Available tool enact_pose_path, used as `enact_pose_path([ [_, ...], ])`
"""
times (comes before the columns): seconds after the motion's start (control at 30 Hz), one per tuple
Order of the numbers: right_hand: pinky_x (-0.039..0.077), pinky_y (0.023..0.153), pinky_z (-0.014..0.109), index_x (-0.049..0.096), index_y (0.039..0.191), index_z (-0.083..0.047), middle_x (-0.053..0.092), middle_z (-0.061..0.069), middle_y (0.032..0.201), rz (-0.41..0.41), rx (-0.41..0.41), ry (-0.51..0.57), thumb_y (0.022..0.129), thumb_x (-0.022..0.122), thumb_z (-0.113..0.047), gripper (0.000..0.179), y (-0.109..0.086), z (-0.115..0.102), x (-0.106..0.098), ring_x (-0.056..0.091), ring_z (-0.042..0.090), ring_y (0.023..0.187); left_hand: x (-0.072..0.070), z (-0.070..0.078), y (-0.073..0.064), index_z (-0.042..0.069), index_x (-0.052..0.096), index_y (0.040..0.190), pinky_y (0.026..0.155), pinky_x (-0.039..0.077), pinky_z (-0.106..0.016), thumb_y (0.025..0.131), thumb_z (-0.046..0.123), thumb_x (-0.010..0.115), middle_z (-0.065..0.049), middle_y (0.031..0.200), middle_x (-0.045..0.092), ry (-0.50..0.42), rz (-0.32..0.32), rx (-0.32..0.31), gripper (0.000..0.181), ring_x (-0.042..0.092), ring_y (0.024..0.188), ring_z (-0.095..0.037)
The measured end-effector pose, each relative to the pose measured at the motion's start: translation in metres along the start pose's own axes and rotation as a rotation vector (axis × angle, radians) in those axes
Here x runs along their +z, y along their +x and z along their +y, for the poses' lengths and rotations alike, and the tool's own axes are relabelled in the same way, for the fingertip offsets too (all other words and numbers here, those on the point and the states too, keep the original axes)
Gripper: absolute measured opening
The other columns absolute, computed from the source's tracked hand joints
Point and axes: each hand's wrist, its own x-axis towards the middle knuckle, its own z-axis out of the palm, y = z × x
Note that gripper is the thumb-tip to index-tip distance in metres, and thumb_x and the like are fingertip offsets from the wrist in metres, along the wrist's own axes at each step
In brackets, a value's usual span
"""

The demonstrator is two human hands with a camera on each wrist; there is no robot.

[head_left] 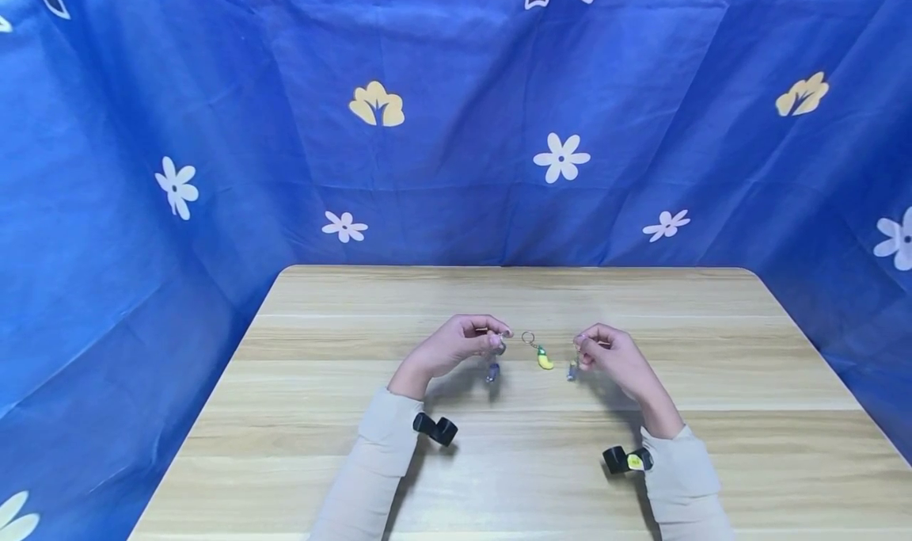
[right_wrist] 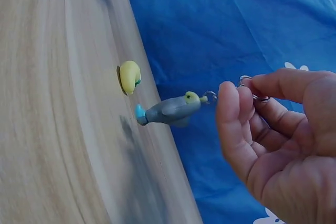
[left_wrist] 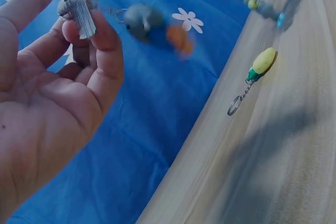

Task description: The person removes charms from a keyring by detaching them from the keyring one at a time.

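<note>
My left hand pinches a split ring with several keys. From that ring a grey-and-orange keychain charm dangles, blurred in the left wrist view. My right hand grips the ring of another keychain between thumb and fingers. Its charm, a grey figure with a yellow-green head and a turquoise end, hangs just above the table. Between the two hands lies a yellow keychain charm with a green top, its chain and metal ring stretched out on the wood.
The wood-grain table reaches back to a blue curtain printed with flowers. Blue cloth also hangs at both sides. A black wrist camera sits on the left sleeve, another camera on the right.
</note>
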Motion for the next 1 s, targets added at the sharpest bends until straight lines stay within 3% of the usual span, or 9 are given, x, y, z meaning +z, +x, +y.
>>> enact_pose_path([
  [0.1,0.057,0.065,0.024,0.053,0.108,0.019,0.059,0.012,0.086,-0.006,0.021,0.012,0.096,0.049,-0.003,0.025,0.002,0.003,0.0,0.06,0.01,0.066,0.0,0.0,-0.001,-0.013,0.055,0.117,0.07,0.048,-0.019,0.089,0.023,0.067,0.007,0.088,0.064,0.016,-0.006,0.012,0.047,0.057,0.079,-0.005],
  [0.57,0.05,0.052,0.019,0.05,0.117,0.015,0.057,0.004,0.077,-0.012,0.075,0.033,0.098,0.047,-0.008,0.03,0.019,0.011,0.004,0.055,0.007,0.059,0.0,0.0,-0.001,-0.016,0.052,0.121,0.08,0.05,-0.02,0.079,0.047,0.071,0.01,0.098,0.066,0.081,0.001,0.027,0.078,0.059,0.087,-0.004],
  [1.0,0.046,0.05,0.02,0.053,0.115,0.011,0.057,0.0,0.072,0.009,0.044,-0.025,0.099,0.046,-0.012,0.028,0.035,0.01,0.006,0.054,0.006,0.055,-0.004,-0.004,0.0,-0.016,0.052,0.119,0.09,0.049,-0.022,0.072,0.054,0.073,0.011,0.103,0.066,0.093,-0.001,0.021,0.087,0.06,0.092,-0.004],
])
